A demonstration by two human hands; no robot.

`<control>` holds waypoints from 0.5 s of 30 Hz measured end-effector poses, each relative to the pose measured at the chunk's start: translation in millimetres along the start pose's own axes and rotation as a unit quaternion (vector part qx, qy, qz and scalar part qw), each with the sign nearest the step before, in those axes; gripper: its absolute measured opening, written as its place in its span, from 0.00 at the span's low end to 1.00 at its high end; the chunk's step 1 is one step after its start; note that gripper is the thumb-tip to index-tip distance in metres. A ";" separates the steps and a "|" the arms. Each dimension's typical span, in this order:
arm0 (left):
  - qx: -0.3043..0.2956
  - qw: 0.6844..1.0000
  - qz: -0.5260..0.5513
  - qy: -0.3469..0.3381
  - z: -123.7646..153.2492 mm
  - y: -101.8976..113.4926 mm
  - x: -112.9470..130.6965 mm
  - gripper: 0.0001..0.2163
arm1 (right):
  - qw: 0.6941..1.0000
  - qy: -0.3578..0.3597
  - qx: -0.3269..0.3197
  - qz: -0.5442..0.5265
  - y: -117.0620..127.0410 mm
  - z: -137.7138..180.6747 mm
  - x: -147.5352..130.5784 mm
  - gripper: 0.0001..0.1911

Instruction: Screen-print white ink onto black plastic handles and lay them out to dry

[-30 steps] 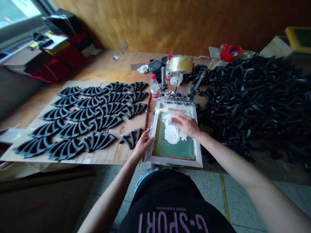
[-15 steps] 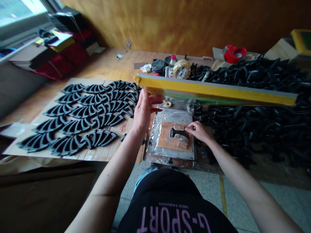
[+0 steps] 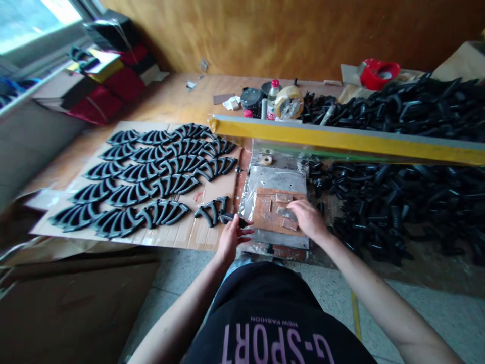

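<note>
My left hand (image 3: 232, 236) is at the right edge of the cardboard sheet (image 3: 178, 237), its fingertips pinching a black curved plastic part (image 3: 226, 218) beside a laid-out pair of the same parts. My right hand (image 3: 309, 218) rests fingers-down on the brown jig plate (image 3: 267, 212), touching a small block there and holding nothing. The jig sits on a grey metal base (image 3: 278, 178). The printing screen frame (image 3: 341, 140) is tilted up above the jig, its yellow edge facing me.
Rows of black curved parts (image 3: 151, 172) cover the cardboard at left. A large heap of black parts (image 3: 397, 167) fills the right. Bottles, a black jar and a tape roll (image 3: 288, 102) stand behind the frame; a red tape dispenser (image 3: 379, 73) is far right.
The screen frame was lifted off the jig. My right hand left the white rag and went to the jig; the black part on it moved to my left hand by the cardboard.
</note>
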State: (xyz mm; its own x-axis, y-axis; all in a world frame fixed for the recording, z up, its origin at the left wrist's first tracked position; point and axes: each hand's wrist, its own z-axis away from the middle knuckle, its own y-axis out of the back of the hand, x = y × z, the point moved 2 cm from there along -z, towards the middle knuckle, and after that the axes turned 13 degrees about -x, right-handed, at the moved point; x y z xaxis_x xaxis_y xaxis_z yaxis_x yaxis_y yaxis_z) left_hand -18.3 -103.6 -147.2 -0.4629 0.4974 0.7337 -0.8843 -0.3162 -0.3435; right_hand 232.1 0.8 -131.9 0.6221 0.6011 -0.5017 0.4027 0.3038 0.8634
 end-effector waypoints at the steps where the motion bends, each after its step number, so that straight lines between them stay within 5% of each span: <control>1: 0.051 0.998 -0.034 -0.018 -3.5 28.0 3.4 0.24 | 0.999 -0.041 0.002 0.024 3.2 8.0 30.3 0.19; 4: 0.188 0.965 -0.184 0.022 -12.8 109.1 5.0 0.28 | 0.990 -0.086 -0.066 0.091 -0.6 35.2 115.3 0.23; 7: 0.206 0.924 -0.305 0.105 -24.1 155.8 0.5 0.31 | 0.985 -0.056 -0.122 0.108 -9.5 58.0 158.3 0.22; 11: 0.163 0.903 -0.366 0.154 -33.4 169.6 6.9 0.29 | 0.983 -0.127 -0.103 0.081 0.4 57.2 151.6 0.13; 15: 0.133 0.885 -0.412 0.169 -34.0 160.5 32.5 0.26 | 0.969 -0.242 -0.022 -0.035 15.1 28.1 100.7 0.19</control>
State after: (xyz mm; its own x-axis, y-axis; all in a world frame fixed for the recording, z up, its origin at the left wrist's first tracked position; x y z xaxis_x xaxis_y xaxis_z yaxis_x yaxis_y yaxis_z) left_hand -177.3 -110.8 -198.4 0.3010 0.8471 0.4380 -0.9053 0.1096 0.4104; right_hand 319.7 45.1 -170.9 0.8406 0.1640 -0.5162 0.4331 0.3687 0.8225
